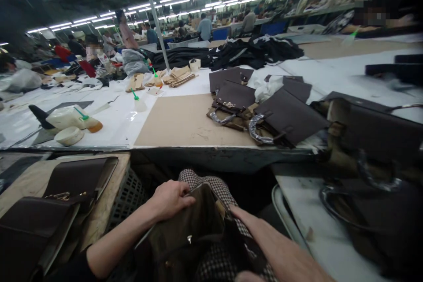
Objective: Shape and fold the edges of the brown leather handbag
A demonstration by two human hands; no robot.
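A handbag point(185, 233) with an olive-brown lining lies across my lap, over checked trousers. My left hand point(173, 198) is closed on the upper edge of the lining, its thumb on the near side and its fingers curled over. At the bag's right side, my right hand point(256, 229) grips the dark brown part, with the fingertips partly hidden behind it. A small metal fitting point(189, 239) shows on the bag's near side. The lower end of the bag is dark and hard to make out.
Finished-looking brown handbags point(287, 116) are piled on the table at right, and more bags point(79, 180) lie on a wooden board at left. Glue bottles point(90, 122), a bowl point(68, 135) and cardboard point(178, 119) are on the table. Co-workers point(205, 27) are farther back.
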